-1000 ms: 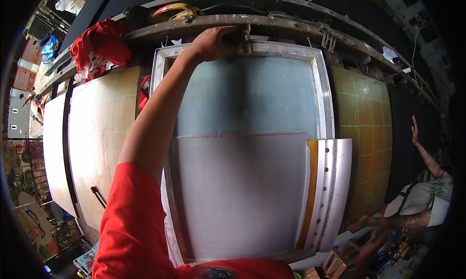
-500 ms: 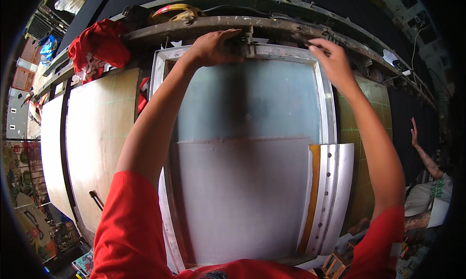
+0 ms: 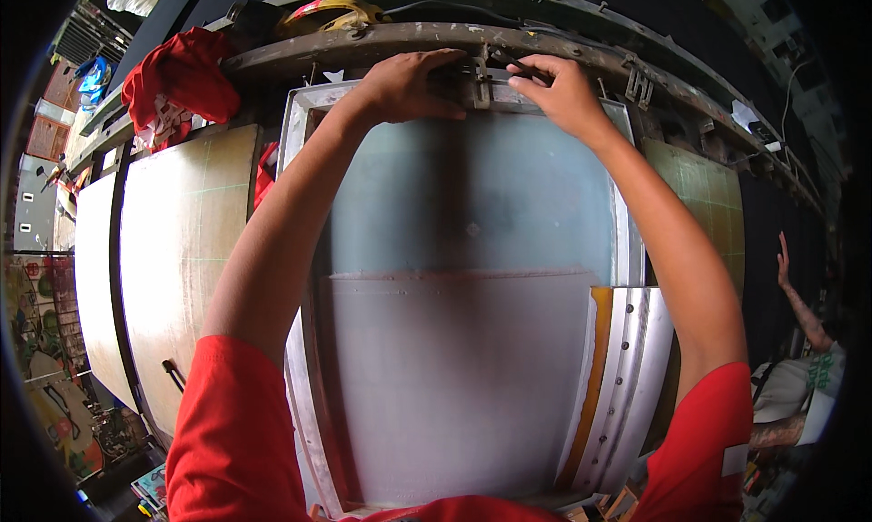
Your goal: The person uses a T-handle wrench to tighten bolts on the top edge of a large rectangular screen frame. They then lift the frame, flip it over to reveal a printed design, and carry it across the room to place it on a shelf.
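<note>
A screen-printing frame with a pale metal rim lies in front of me, its mesh bluish at the far half and greyish nearer. My left hand curls round the left side of a metal clamp at the middle of the frame's far edge. What its fingertips press on is partly hidden. On the clamp's other side, my right hand pinches a slim dark tool, its tip close to the clamp. Along the near right part lies a squeegee with an amber blade and bolted metal holder.
A paint-stained rail runs behind the frame, with a yellow-handled tool and red cloth at far left. Pale boards stand left; a greenish board right. A co-worker's raised hand shows far right.
My right hand has moved left along the far edge, bringing the dark tool beside the clamp. My left hand stays at the clamp. The view has shifted slightly.
</note>
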Demonstrator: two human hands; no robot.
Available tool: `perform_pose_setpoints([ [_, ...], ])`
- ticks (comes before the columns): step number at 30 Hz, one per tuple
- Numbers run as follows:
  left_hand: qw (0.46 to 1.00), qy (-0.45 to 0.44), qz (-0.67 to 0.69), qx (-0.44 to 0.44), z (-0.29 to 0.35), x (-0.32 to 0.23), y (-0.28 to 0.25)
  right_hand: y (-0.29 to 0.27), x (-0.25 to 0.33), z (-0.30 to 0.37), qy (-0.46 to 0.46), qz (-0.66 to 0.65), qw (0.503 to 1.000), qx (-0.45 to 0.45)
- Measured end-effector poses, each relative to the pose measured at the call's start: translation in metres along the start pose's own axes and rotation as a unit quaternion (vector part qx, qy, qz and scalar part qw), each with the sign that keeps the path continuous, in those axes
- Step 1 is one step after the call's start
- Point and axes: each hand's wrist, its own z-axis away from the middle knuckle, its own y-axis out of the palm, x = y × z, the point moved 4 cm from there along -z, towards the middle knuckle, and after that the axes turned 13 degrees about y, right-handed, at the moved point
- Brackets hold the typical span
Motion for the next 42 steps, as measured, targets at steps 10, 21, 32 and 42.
perform_pose_setpoints([
  [10,0.999,-0.034,0.006,-0.029,0.005,0.002,-0.002,0.035,0.018,-0.021,-0.002,-0.023,0.999,0.030],
  [21,0.999,-0.043,-0.008,0.016,-0.002,0.005,0.001,0.014,-0.011,-0.023,0.125,-0.346,0.929,-0.035],
  [32,0.994,-0.073,0.053,0.057,-0.002,0.004,-0.001,0.032,0.033,-0.030,-0.013,-0.015,0.997,0.070],
  [42,0.993,-0.084,0.084,0.030,0.002,0.008,0.001,0.052,0.044,-0.027,-0.030,0.102,0.994,0.023],
])
